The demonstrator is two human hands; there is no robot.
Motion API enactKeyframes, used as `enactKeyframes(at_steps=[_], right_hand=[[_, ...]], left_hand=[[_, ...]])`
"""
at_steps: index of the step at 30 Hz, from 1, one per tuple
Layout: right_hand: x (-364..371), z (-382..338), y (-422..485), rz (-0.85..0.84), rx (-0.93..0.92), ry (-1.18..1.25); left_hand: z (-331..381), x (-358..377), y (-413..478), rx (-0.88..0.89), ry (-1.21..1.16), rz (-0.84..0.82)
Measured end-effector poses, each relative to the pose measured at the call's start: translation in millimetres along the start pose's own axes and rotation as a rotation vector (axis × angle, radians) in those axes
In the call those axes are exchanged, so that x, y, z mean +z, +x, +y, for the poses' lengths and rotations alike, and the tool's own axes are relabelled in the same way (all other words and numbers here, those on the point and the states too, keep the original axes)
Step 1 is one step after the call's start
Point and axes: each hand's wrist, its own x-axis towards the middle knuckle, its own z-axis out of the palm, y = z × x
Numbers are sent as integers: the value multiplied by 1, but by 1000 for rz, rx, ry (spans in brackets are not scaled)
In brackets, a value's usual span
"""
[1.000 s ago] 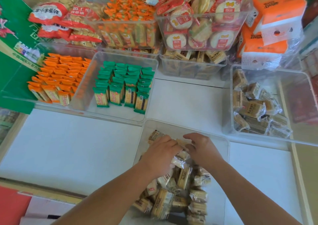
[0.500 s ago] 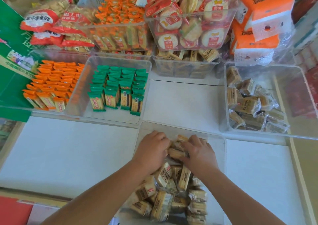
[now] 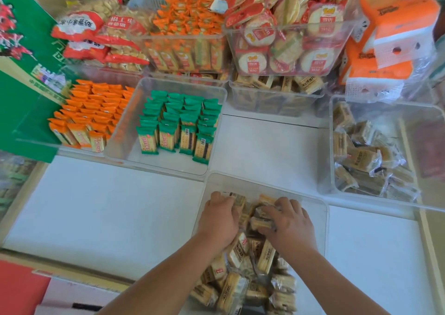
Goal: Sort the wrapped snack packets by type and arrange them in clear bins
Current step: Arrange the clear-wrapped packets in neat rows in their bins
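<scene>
The left hand (image 3: 220,221) and right hand (image 3: 290,227) each curl round tan wrapped packets (image 3: 265,257) heaped between and below them in the clear bin (image 3: 243,182), which look light, slippery and crumbly, best pinched across their flat sides.

We see orange-wrapped packets (image 3: 91,112) far left, green-wrapped packets (image 3: 179,122) beside them, and tan clear-wrapped packets (image 3: 243,276) nearest.

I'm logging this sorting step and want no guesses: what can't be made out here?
Head view only:
- Whether left hand or right hand grips any tan packets: the hands' backs cover the fingertips.
- Near bin: its near end is cut off by the bottom edge.
- Packet print: blurred, too small.
- Lower back bin: contents partly hidden by the cracker bin stacked on it.
</scene>
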Motion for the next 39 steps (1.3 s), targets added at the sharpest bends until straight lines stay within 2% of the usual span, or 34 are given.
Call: enactKeyframes(at_steps=[3, 5, 9, 12, 16, 20, 24, 27, 30, 35, 39], right_hand=[[-3, -2, 3, -40, 9, 106], [-4, 0, 5, 13, 14, 253], [-1, 1, 5, 55, -28, 431], [2, -2, 5, 40, -95, 385], [1, -6, 6, 27, -140, 282], [4, -14, 13, -17, -207, 135], [7, -20, 29, -68, -306, 12], [4, -32, 36, -136, -291, -77], [4, -41, 41, -114, -245, -133], [1, -44, 41, -72, -210, -146], [-14, -42, 45, -159, -195, -128]], left_hand=[[2, 0, 5, -61, -114, -66], [2, 4, 3, -102, -169, -98], [1, 8, 1, -169, -141, -175], [6, 3, 8, -154, -146, -248], [7, -6, 15, -173, -296, -323], [2, -13, 2, -180, -499, -320], [-6, -21, -28, -125, -416, -260], [-13, -23, -54, -113, -377, -135], [-17, -21, -71, -86, -323, -70], [-9, -26, -83, 64, -129, -57], [-8, -21, -46, 41, -75, -56]])
